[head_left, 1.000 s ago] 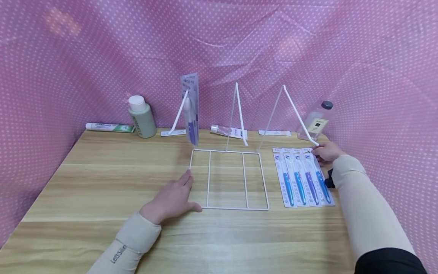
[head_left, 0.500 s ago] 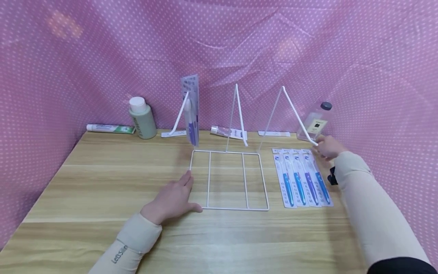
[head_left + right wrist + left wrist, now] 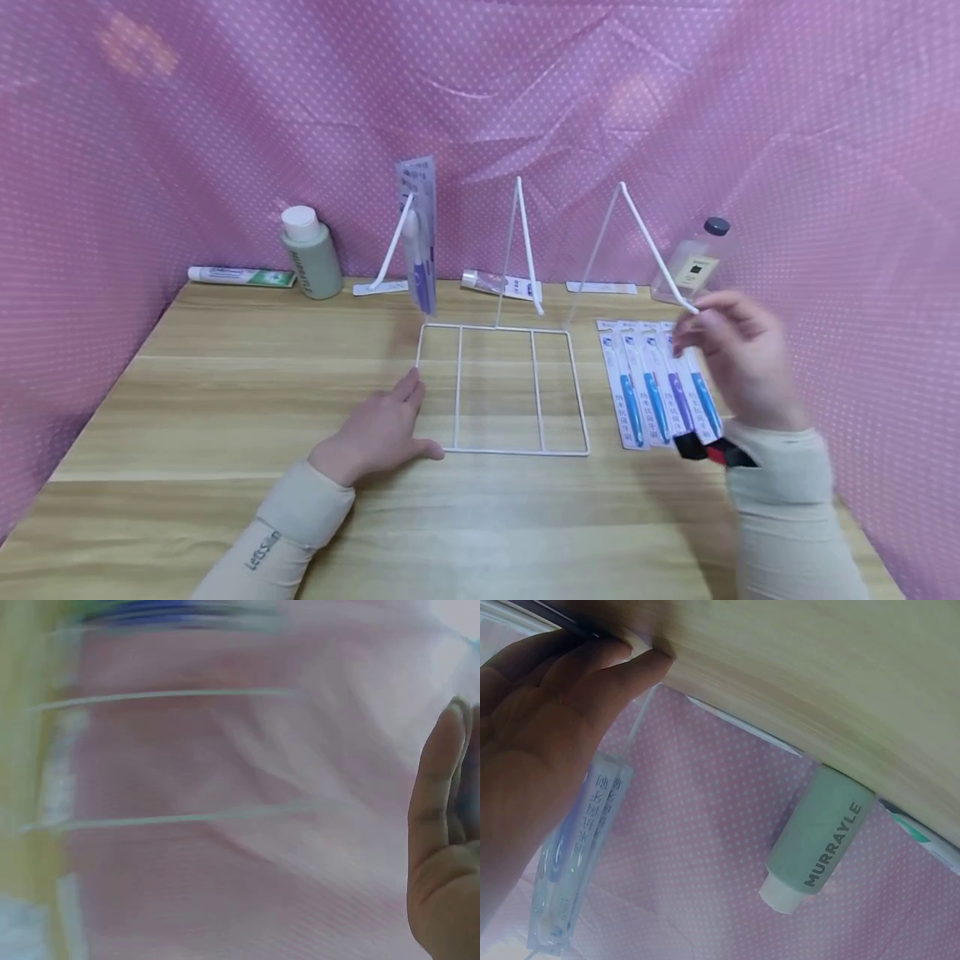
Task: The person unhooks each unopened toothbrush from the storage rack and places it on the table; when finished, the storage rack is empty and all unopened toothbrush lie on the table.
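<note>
- My left hand (image 3: 375, 433) lies flat on the bench (image 3: 225, 392), fingers straight and relaxed. The fingertips touch the left edge of the white wire rack (image 3: 498, 387). It grips nothing; it only steadies the frame. The left wrist view shows the same: straight fingers against the bench edge of the rack.
- One packaged toothbrush (image 3: 417, 242) already hangs on the rack's left upright, just above the rack's back left corner. Behind the rack, to its left, a green bottle (image 3: 311, 254) stands and a toothpaste tube (image 3: 240, 276) lies beside it.
- Risk here: the rack is light wire. If my left hand slips or presses unevenly, I judge the frame could slide or tip, and the hanging pack could swing off.
- Just right of the rack, a row of packaged toothbrushes (image 3: 660, 383) lies flat on the bench, side by side and touching.
- My right hand (image 3: 738, 358) hovers above that row, close to the foot of the rack's right upright (image 3: 652, 246). It is blurred, fingers loosely curled. I cannot tell whether it pinches a pack or holds nothing.
- Risk here: the hand could knock the upright, or the clear bottle (image 3: 693, 262) behind the row.
</note>
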`<state>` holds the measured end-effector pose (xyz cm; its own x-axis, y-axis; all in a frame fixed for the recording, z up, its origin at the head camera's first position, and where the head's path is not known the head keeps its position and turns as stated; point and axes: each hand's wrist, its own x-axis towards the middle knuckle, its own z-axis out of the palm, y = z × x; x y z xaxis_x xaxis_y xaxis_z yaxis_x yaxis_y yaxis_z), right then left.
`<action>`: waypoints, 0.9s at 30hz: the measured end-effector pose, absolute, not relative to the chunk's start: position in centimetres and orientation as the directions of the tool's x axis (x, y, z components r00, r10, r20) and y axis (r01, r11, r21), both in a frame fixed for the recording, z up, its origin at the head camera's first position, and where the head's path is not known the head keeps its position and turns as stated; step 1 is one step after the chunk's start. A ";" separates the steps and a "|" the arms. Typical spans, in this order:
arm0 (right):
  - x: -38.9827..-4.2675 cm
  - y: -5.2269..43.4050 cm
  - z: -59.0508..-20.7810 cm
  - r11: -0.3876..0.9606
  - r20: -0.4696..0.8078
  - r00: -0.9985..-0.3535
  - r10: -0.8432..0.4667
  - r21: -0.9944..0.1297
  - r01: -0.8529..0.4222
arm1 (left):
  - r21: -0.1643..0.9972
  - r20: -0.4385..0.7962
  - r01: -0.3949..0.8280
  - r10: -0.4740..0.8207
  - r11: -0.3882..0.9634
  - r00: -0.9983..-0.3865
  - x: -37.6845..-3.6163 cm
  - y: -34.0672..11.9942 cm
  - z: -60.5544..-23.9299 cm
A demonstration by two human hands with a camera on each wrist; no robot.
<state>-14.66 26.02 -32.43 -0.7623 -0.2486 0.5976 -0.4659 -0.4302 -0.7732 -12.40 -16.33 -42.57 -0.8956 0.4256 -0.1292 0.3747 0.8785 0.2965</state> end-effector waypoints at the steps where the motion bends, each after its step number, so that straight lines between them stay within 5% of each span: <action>1: -14.5 25.3 -33.3 -0.247 0.560 -0.782 -0.274 -0.827 -0.505 | 0.295 -0.130 0.372 0.422 0.880 -0.897 -12.4 -16.4 -42.5; 4: -14.7 23.4 -36.4 0.381 0.412 -0.826 -0.386 -0.744 -0.549 | 0.287 -0.130 0.373 0.422 0.882 -0.897 -12.3 -16.5 -42.4; 7: -15.7 22.3 -39.1 0.632 0.282 -0.812 -0.512 -0.517 -0.578 | 0.282 -0.131 0.377 0.424 0.882 -0.896 -12.3 -16.6 -42.2; 16: -15.6 21.0 -42.5 0.749 -0.106 -0.821 -0.561 -0.486 -0.450 | 0.282 -0.129 0.374 0.421 0.884 -0.898 -12.3 -16.8 -42.4; 27: -15.2 21.1 -42.8 0.777 -0.129 -0.807 -0.576 -0.392 -0.492 | 0.285 -0.133 0.380 0.429 0.880 -0.893 -12.7 -16.6 -42.7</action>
